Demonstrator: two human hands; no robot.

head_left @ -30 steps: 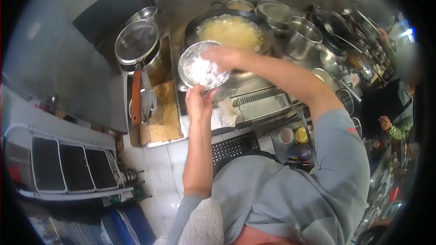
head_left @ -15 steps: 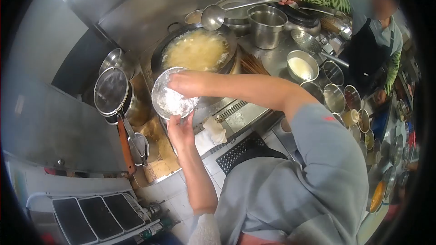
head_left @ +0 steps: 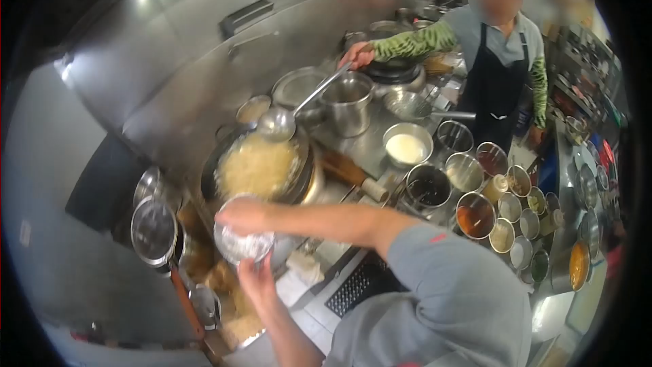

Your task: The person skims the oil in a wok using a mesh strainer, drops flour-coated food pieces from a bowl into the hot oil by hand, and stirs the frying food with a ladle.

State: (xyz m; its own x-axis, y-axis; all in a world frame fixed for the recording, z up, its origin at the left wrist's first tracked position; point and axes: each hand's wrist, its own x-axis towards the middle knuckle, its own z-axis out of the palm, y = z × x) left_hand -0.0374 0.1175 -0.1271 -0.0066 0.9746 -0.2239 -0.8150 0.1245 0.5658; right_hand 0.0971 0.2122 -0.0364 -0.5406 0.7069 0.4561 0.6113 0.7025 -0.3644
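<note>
My left hand [head_left: 257,280] grips a metal bowl [head_left: 231,256] from below, at its near side. White powder [head_left: 252,246] lies in the bowl. My right hand [head_left: 238,217] reaches over the rim into it, its fingers hidden and blurred. Just beyond the bowl sits a wok [head_left: 209,175] of pale, foamy bubbling oil [head_left: 258,164]. A co-worker's hand [head_left: 358,55] holds a long-handled ladle [head_left: 276,124] over the wok's far edge.
Steel pots [head_left: 348,105] stand behind the wok. A bowl of pale liquid [head_left: 407,148] and several sauce containers [head_left: 475,216] fill the right counter. A strainer [head_left: 153,231] rests on a pot at left. A white cloth [head_left: 305,268] lies near my left wrist.
The view has swung up and to the right, showing more of the co-worker and the sauce containers. My hands stay at the bowl. The ladle remains over the wok's edge.
</note>
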